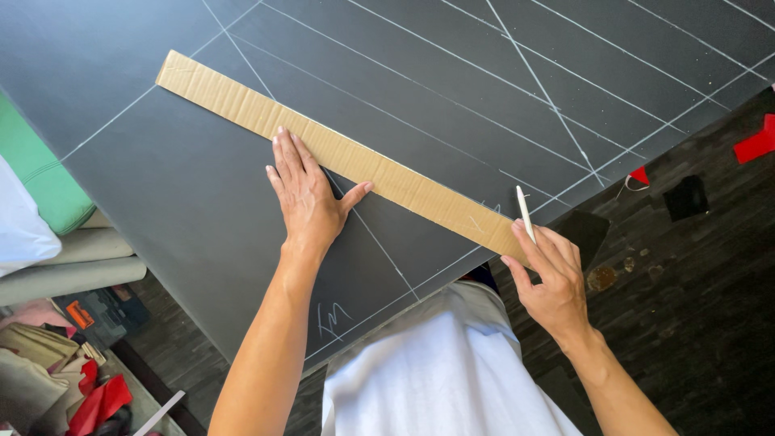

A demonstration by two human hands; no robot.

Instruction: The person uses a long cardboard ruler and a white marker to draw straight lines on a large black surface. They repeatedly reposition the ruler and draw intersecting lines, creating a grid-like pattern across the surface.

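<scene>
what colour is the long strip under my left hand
Light brown corrugated cardboard strip, lying on the dark grey sheet; the head view shows it.

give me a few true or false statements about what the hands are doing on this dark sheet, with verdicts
1. The left hand lies flat on the long brown corrugated cardboard strip. True.
2. The right hand holds a red marker. False: it holds a thin white marking stick.
3. The large dark grey sheet bears white lines. True.
4. The cardboard strip stands on edge. False: it lies flat.
5. Red scraps lie on the dark floor. True.
</scene>
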